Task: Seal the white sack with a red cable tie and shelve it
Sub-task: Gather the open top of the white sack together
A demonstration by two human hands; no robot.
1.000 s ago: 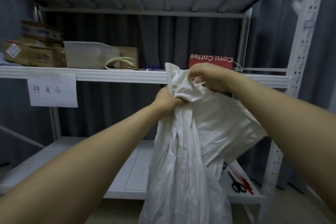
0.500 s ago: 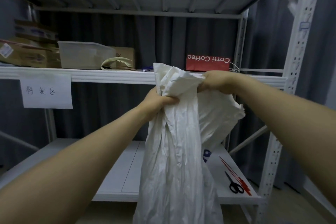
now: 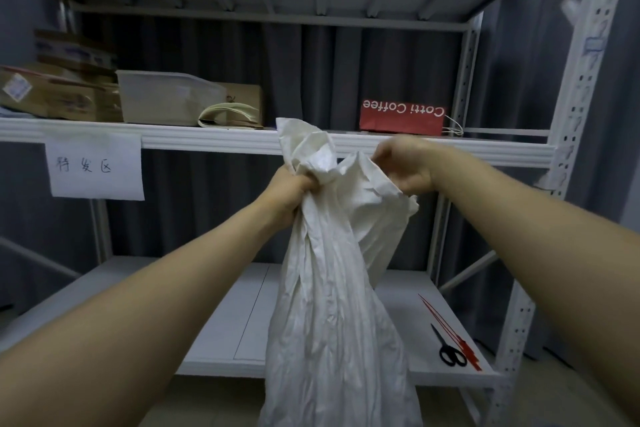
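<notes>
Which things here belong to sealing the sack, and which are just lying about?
Job: crumpled white sack, left hand, right hand, thin red cable ties.
Lying about: black scissors, red paper bag, translucent plastic tub, brown cardboard boxes.

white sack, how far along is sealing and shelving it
Done: the white sack has its neck partly gathered. In hand: the left hand grips the bunched neck, the right hand pinches the loose mouth edge. Left: the red cable ties lie untouched on the lower shelf beside the scissors; tying and shelving remain.
</notes>
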